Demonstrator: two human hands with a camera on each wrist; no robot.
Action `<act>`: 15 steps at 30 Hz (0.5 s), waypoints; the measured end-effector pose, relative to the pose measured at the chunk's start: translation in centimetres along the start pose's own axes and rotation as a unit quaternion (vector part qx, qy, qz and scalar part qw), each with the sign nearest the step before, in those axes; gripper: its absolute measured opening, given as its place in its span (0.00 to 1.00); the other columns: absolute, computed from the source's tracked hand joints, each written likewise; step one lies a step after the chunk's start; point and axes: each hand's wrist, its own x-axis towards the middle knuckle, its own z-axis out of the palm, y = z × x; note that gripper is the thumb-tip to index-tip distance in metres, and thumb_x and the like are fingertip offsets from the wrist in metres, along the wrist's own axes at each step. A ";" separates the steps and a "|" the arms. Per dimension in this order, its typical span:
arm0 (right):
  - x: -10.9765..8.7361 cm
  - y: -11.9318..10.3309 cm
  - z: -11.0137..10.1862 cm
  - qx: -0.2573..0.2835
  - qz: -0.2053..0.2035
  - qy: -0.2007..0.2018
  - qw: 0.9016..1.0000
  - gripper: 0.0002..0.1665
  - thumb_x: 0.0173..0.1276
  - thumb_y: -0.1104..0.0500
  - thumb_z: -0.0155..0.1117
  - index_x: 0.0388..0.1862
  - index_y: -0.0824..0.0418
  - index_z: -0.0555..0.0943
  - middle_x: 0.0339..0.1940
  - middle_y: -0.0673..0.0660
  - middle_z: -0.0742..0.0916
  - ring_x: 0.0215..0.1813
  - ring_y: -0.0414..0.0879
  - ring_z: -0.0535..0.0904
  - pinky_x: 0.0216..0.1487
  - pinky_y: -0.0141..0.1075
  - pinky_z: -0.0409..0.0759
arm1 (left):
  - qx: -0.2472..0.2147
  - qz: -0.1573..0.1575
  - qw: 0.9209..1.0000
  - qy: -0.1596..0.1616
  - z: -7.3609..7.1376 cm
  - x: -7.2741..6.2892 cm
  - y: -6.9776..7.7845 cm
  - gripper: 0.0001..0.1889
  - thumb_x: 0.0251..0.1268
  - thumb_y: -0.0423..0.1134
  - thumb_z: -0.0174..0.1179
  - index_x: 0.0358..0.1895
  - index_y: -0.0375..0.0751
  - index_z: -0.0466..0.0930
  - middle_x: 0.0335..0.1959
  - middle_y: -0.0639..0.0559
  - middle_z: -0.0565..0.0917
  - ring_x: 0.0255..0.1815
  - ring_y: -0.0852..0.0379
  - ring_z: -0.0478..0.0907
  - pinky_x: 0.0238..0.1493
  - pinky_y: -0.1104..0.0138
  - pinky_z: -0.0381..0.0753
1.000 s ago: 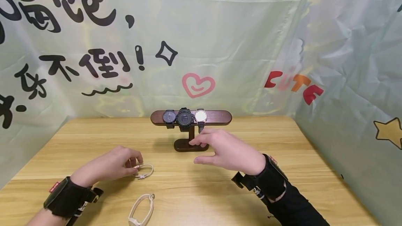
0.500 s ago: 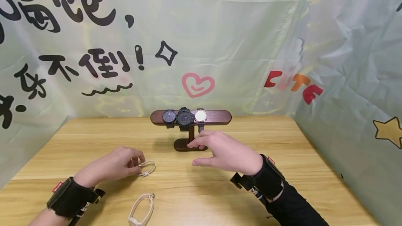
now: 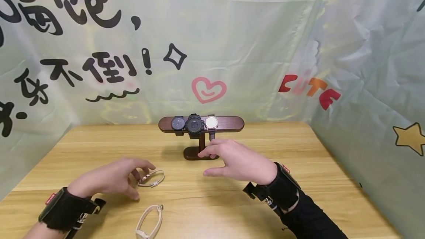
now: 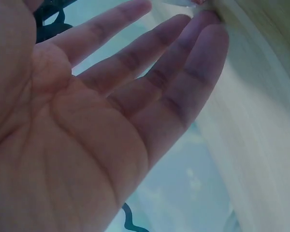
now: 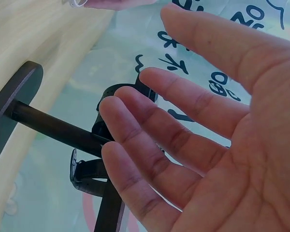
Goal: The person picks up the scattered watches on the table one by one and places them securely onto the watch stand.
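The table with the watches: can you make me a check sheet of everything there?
Surface: pale wooden tabletop.
Job's things: dark wooden watch stand holding three watches; white-strapped watch and cream-strapped watch on the tabletop.
Clutter: nothing seen.
Hands: left hand open beside the white-strapped watch, touch unclear; right hand open before the watch stand, holding nothing.
Cables: nothing clearly seen.
Surroundings: pale green cloth backdrop printed with lettering, a pink heart and a yellow star.

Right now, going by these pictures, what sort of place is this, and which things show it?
Probably a staged tabletop set indoors, perhaps for filming: a wooden table backed by printed hangings, with a stand displaying three watches.
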 end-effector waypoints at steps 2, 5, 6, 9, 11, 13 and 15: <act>0.0 0.0 0.1 -0.002 -0.001 -0.003 1.000 0.24 0.72 0.47 0.77 0.63 0.54 0.88 0.54 0.49 0.88 0.51 0.40 0.84 0.56 0.36 0.86 | 0.008 -0.002 1.000 -0.003 0.1 0.0 0.1 0.42 0.41 0.34 0.84 0.68 0.41 0.80 0.53 0.51 0.89 0.47 0.58 0.86 0.43 0.68 0.86; 0.0 0.0 0.1 0.001 0.001 -0.009 1.000 0.24 0.72 0.48 0.77 0.63 0.55 0.88 0.54 0.49 0.88 0.53 0.41 0.85 0.58 0.37 0.86 | 0.022 0.008 1.000 0.000 0.4 0.3 0.1 0.42 0.39 0.28 0.81 0.67 0.44 0.82 0.52 0.52 0.89 0.47 0.58 0.85 0.44 0.67 0.86; 0.0 0.1 0.1 0.004 0.003 -0.011 1.000 0.24 0.72 0.48 0.77 0.63 0.55 0.88 0.55 0.49 0.88 0.54 0.42 0.85 0.58 0.38 0.86 | 0.025 0.012 1.000 0.000 0.4 0.4 0.1 0.41 0.39 0.27 0.80 0.66 0.44 0.82 0.52 0.52 0.89 0.47 0.59 0.85 0.44 0.67 0.86; 0.1 0.1 0.2 0.009 0.004 -0.017 1.000 0.24 0.72 0.49 0.77 0.63 0.55 0.88 0.57 0.51 0.88 0.56 0.45 0.86 0.61 0.40 0.86 | 0.034 0.023 0.999 0.007 0.6 0.6 0.1 0.38 0.40 0.25 0.77 0.63 0.46 0.84 0.50 0.54 0.89 0.45 0.60 0.85 0.44 0.67 0.87; 0.1 0.1 0.2 0.011 0.004 -0.019 1.000 0.24 0.72 0.49 0.77 0.63 0.55 0.87 0.58 0.52 0.88 0.58 0.47 0.86 0.62 0.41 0.86 | 0.036 0.028 0.999 0.009 0.6 0.8 0.0 0.35 0.42 0.25 0.76 0.62 0.46 0.85 0.49 0.55 0.89 0.45 0.61 0.85 0.44 0.67 0.87; 0.2 0.2 0.2 0.012 0.006 -0.022 1.000 0.24 0.72 0.49 0.77 0.63 0.55 0.87 0.59 0.53 0.88 0.60 0.47 0.86 0.63 0.42 0.86 | 0.043 0.032 0.998 0.013 0.6 0.8 -0.1 0.33 0.44 0.26 0.77 0.61 0.46 0.85 0.48 0.56 0.89 0.44 0.61 0.85 0.45 0.67 0.88; 0.2 0.2 0.2 0.011 0.010 -0.024 1.000 0.24 0.72 0.48 0.77 0.64 0.54 0.87 0.61 0.53 0.88 0.63 0.48 0.85 0.66 0.43 0.85 | 0.052 0.040 0.998 0.016 0.7 0.9 -0.1 0.32 0.46 0.27 0.78 0.60 0.45 0.86 0.48 0.57 0.89 0.44 0.62 0.85 0.45 0.66 0.89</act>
